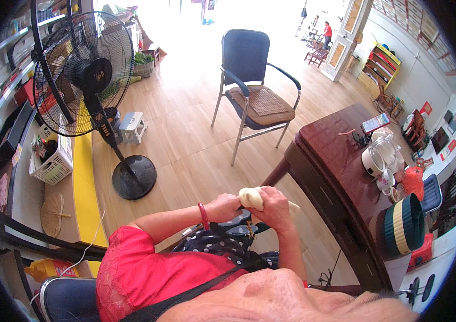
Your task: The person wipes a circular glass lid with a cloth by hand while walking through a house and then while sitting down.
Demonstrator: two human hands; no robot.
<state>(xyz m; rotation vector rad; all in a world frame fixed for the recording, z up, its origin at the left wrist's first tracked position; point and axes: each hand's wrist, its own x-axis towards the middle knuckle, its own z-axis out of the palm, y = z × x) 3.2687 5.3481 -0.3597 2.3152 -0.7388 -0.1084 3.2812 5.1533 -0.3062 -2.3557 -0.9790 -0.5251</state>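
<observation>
In front of my body, over my lap, both hands meet at a soft cream-coloured bundle (251,198), perhaps cloth or yarn. My right hand (274,208) is closed around it, and a pale end (293,207) sticks out beyond its knuckles. With fingers curled together, my left hand (224,207) grips at the bundle's left side; its fingertips are partly hidden. A red bangle (203,216) circles my left wrist. Just below the hands is dark fabric with white dots (206,241) over my lap.
To the right stands a dark wooden table (324,140) bearing a glass-and-white appliance (376,155), a phone (375,123) and a dark green knitted piece with a cream stripe (403,224). Ahead is a chair (245,56). A standing fan (98,74) and white basket (59,161) are left.
</observation>
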